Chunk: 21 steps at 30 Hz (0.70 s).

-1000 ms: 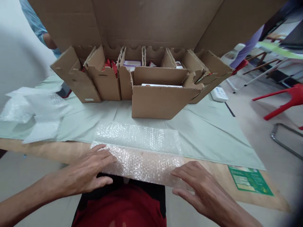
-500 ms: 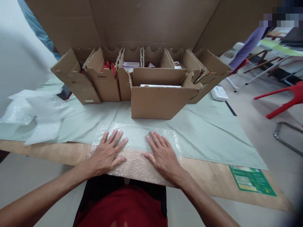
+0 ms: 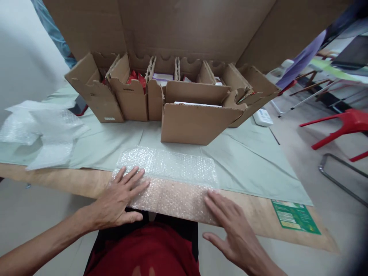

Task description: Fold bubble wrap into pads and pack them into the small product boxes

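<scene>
One clear sheet of bubble wrap (image 3: 172, 191) lies flat in front of you, its far half over a pale green cloth (image 3: 253, 165) and its near half over the bare wooden edge of the table (image 3: 69, 179). Your left hand (image 3: 117, 201) is palm down on the left end of this sheet, fingers stretched out and slightly spread, gripping nothing, with the thumb out past the sheet's near edge. Your right hand (image 3: 232, 220) is at the sheet's right end, fingers extended close together over its corner, thumb held wide apart, holding nothing; you cannot tell how firmly those fingertips press. Just beyond the sheet stands a front cardboard box (image 3: 189, 124) with a white item (image 3: 198, 104) showing inside. Farther beyond the sheet, you have a row of open cardboard bins (image 3: 132, 103), red packets (image 3: 137, 80) in one of them, with a tall cardboard panel (image 3: 184, 30) rising behind. Left of the sheet, you see crumpled bubble wrap (image 3: 48, 126) heaped on the cloth; right of it, a green printed sheet (image 3: 296, 216) lies on the wood. Well off to the sheet's right is a red plastic seat (image 3: 345, 122).
</scene>
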{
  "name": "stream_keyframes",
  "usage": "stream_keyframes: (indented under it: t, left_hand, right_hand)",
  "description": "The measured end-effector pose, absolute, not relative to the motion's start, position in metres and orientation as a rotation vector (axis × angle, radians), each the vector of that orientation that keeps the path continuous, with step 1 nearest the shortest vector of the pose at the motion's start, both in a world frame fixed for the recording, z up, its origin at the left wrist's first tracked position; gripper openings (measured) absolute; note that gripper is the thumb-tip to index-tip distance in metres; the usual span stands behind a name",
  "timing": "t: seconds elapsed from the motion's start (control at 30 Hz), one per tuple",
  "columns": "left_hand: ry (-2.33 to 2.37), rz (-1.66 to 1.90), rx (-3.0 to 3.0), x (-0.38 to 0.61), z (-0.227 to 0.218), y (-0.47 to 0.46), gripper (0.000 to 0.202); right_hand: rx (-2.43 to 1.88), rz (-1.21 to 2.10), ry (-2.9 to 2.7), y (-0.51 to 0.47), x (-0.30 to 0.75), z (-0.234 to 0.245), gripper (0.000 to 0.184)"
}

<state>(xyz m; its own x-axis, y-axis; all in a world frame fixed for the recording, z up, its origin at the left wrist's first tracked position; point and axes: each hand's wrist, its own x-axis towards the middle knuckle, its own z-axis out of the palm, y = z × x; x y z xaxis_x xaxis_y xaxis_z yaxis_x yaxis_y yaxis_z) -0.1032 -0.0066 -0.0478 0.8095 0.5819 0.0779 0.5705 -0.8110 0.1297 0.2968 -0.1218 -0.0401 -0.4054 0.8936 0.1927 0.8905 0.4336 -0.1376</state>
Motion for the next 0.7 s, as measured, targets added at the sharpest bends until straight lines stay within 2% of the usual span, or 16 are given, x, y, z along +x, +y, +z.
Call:
stream_keyframes:
  t: [0.1,0.2,0.4,0.47,0.57,0.6,0.7]
  left_hand:
    - [0.906,0.122,2.879,-0.103,-0.050,-0.010,0.100]
    - [0.926,0.082,2.851,-0.111,-0.047,-0.014,0.093]
    - [0.941,0.274,2.717,-0.134,-0.029,-0.014,0.074]
    - [0.945,0.427,2.618,-0.136,-0.023,-0.010,0.057]
    - [1.127,0.601,2.362,-0.130,-0.014,0.000,0.022]
    - [1.233,0.604,2.257,-0.125,-0.012,0.004,0.019]
    - [1.499,0.517,2.054,-0.109,-0.010,0.020,0.030]
  right_hand:
    - [-1.485,-0.021,-2.480,-0.122,0.290,-0.045,0.045]
    - [-1.395,0.013,-2.431,-0.120,0.292,-0.047,0.029]
    - [-1.379,0.311,-2.070,-0.125,0.298,-0.029,0.029]
    - [-1.522,0.418,-1.895,-0.126,0.302,-0.021,0.023]
    - [-1.707,0.388,-1.662,-0.119,0.309,-0.015,0.021]
    - [-1.745,0.347,-1.603,-0.114,0.310,-0.016,0.022]
    - [-1.796,0.202,-1.551,-0.095,0.313,-0.023,0.025]
